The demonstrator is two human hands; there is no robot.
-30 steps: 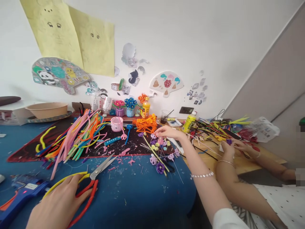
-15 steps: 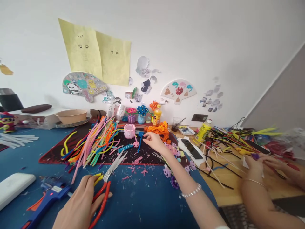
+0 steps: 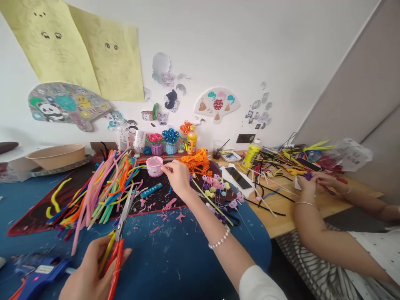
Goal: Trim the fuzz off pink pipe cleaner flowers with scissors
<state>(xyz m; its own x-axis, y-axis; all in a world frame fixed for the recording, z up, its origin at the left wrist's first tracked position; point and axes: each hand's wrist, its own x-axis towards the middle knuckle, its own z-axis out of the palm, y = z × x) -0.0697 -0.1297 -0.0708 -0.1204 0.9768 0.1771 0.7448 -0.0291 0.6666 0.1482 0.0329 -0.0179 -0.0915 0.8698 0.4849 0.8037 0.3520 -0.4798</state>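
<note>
My left hand (image 3: 93,266) is closed round the red and yellow handles of a pair of scissors (image 3: 123,216), whose blades point up and away, slightly apart. My right hand (image 3: 178,177) reaches over the dark mat to the pink pot (image 3: 154,167). Its thumb and fingers are pinched at the pot's right rim, on what looks like a thin pink pipe cleaner piece (image 3: 161,166). Part of that piece is hidden by the fingers. Below the hand lie a blue patterned stick (image 3: 151,191) and pink fuzzy scraps (image 3: 169,204). Loose coloured pipe cleaners (image 3: 96,187) are heaped left of the pot.
A blue glue gun (image 3: 42,273) lies at lower left. Pipe cleaner flower pots (image 3: 171,143), an orange drink bottle (image 3: 191,141) and orange pipe cleaner flowers (image 3: 198,162) stand behind. At right are a phone (image 3: 238,178), a yellow bottle (image 3: 251,154) and a co-worker's hands (image 3: 308,183).
My view has shifted right and closer. My right hand has moved from beside the blue piece to the pink pot's rim and pinched there. My left hand still holds the scissors, turned more upright.
</note>
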